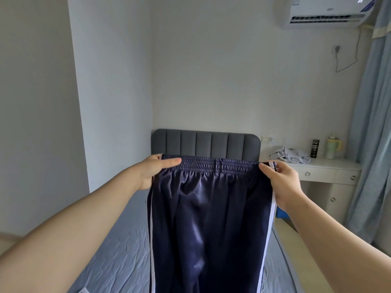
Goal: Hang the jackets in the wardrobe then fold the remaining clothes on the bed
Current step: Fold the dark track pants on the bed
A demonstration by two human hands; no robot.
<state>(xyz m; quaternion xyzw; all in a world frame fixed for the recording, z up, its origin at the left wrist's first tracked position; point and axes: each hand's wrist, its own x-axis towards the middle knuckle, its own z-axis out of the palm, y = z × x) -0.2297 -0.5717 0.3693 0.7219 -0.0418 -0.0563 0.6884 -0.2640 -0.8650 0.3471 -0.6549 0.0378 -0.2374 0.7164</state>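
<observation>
Holding navy track trousers [211, 218] up above the bed [118, 250], the left hand [152, 172] and right hand [281, 182] each pinched one end of the elastic waistband. Keeping the band level and taut would probably align the legs for folding. Beside the bed stood a white tabletop [330, 166] bearing crumpled cloth.

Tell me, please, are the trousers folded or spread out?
Spread: the left hand and right hand hold the waistband ends apart, and the trousers hang flat over the bed.

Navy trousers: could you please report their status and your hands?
Left hand and right hand pinch waistband corners. Navy trousers hang unfolded above bed. No obstruction visible.
</observation>
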